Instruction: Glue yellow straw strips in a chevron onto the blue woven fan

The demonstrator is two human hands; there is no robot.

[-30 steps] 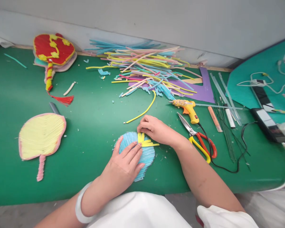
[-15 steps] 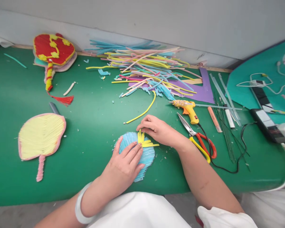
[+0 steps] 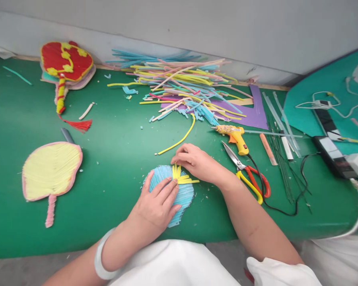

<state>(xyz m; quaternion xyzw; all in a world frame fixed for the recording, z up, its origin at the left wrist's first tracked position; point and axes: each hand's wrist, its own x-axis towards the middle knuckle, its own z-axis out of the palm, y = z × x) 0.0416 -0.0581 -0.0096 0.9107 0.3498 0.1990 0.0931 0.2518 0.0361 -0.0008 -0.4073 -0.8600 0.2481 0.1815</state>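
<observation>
A light blue fan shape (image 3: 185, 192) made of straws lies on the green table (image 3: 116, 151) near its front edge. My left hand (image 3: 156, 204) lies flat on it, fingers spread and pressing down. Several short yellow strips (image 3: 180, 176) sit on the fan's upper part. My right hand (image 3: 195, 161) has its fingers curled and pressed together on the top of those strips.
A pile of coloured straws (image 3: 181, 85) lies at the back on purple paper (image 3: 255, 113). A yellow glue gun (image 3: 234, 135) and red-handled scissors (image 3: 249, 174) lie right of my hands. A yellow fan (image 3: 50, 171) and a red fan (image 3: 66, 61) lie left. Cables and power strips (image 3: 334, 153) sit far right.
</observation>
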